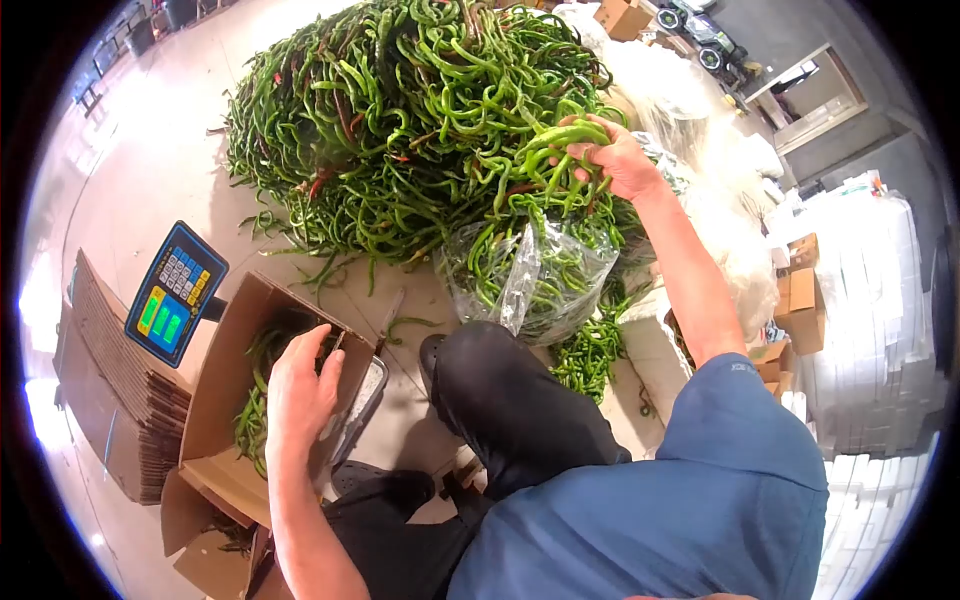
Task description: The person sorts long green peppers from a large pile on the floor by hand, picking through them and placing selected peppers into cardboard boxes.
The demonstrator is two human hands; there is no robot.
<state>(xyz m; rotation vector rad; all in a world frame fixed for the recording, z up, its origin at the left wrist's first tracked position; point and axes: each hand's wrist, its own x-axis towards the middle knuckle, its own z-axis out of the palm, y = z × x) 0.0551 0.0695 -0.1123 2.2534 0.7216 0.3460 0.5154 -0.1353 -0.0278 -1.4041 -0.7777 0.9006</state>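
A large heap of long green chili peppers, with a few red ones among them, lies on the floor ahead of me. At its right side my right hand is closed around several green peppers. My left hand is above an open cardboard box with its thumb apart from the fingers; nothing shows in its grasp. Green peppers lie inside that box, partly covered by the hand. Between the heap and my knee is a clear plastic bag with peppers in it.
A scale display stands beyond the box, near stacked flat cardboard. Another open carton sits nearer me. Smaller green peppers lie by a white foam box. White foam boxes are piled at right.
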